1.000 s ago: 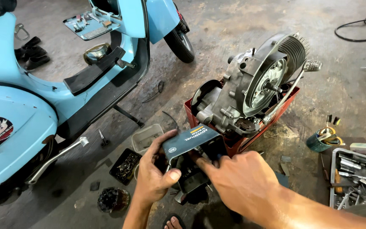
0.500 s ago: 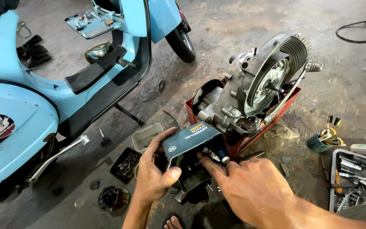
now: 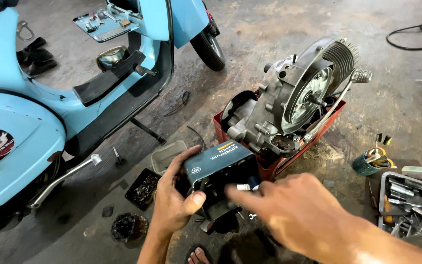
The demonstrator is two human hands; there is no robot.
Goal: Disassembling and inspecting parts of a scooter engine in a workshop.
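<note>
A light blue scooter point(image 3: 74, 93) is parked along the left edge of the concrete floor point(image 3: 269, 29). An engine point(image 3: 294, 98) is propped in a red crate point(image 3: 328, 122) at the middle. A tray of tools point(image 3: 409, 200) is set at the right edge, with a black cable point(image 3: 416, 34) coiled in the far right corner.

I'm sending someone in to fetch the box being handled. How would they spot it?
Start at the blue scooter and look right to the grey engine sitting on its red tray. Just in front of that tray, the left hand holds a small dark blue box, with the right hand reaching into its open side. Nearby containers lie on the floor; this one is held.
</note>
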